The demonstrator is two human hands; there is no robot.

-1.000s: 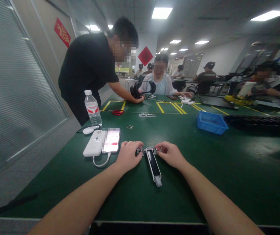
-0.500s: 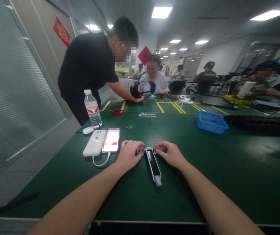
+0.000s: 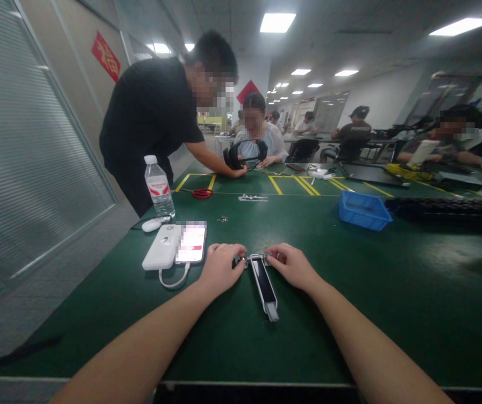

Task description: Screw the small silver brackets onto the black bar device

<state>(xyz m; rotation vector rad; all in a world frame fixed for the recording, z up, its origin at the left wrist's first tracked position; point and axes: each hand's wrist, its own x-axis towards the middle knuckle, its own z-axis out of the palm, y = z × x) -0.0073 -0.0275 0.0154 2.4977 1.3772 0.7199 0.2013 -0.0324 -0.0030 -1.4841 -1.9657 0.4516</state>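
A long narrow piece with a white rim and a glossy black face [image 3: 265,283] lies on the green table, a pale grey tab at its near end. Across its far end runs a small metal crosspiece [image 3: 249,258]. My left hand [image 3: 223,264] pinches the left end of this crosspiece between thumb and fingers. At the opposite end, my right hand [image 3: 290,264] grips it with thumb and forefinger pressed together. The fingers partly cover both ends, so the exact shape there is hidden.
Left of my hands lie a white power bank [image 3: 160,247], a cabled phone [image 3: 192,244] and a water bottle [image 3: 159,188]. Small metal bits [image 3: 223,219], red-handled scissors [image 3: 202,193] and white strips [image 3: 253,197] lie beyond. A blue bin [image 3: 365,212] stands right. A person [image 3: 152,106] leans over holding headphones [image 3: 234,155].
My hands stay almost still at the metal crosspiece, the right one shifting very slightly left. Across the table, the seated person has leaned a little to the left.
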